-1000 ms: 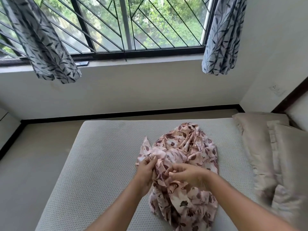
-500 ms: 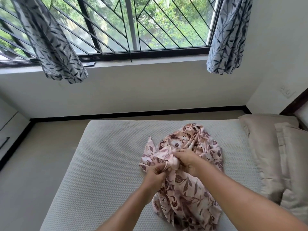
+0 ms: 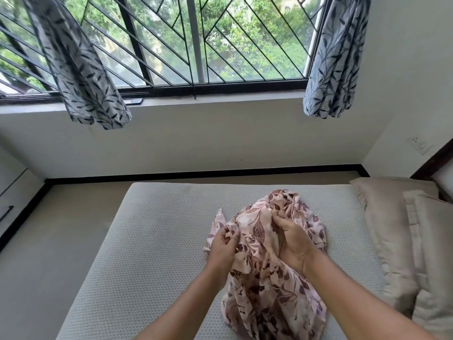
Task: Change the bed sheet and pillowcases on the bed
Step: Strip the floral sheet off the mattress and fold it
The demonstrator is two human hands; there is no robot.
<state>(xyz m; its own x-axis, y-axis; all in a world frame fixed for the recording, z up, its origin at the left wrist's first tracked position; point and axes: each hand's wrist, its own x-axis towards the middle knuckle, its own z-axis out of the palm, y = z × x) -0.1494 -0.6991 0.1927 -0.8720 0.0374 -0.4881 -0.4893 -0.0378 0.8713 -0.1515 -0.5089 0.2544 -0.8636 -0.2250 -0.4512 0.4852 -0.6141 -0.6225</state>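
A crumpled pink sheet with a brown leaf print lies bunched on the bare grey mattress. My left hand pinches a fold at the bundle's left edge. My right hand grips a fold near the bundle's top, its fingers curled into the cloth. A stretch of the sheet is pulled up between the two hands. Two beige pillows lie at the mattress's right end, one overlapping the other.
A wide barred window with leaf-print curtains fills the far wall. Floor runs along the mattress's left and far sides. A dark headboard edge stands at the right behind the pillows.
My hands have moved apart along the sheet. The right hand shifted up and right to a new fold, and more cloth is drawn out between the hands.
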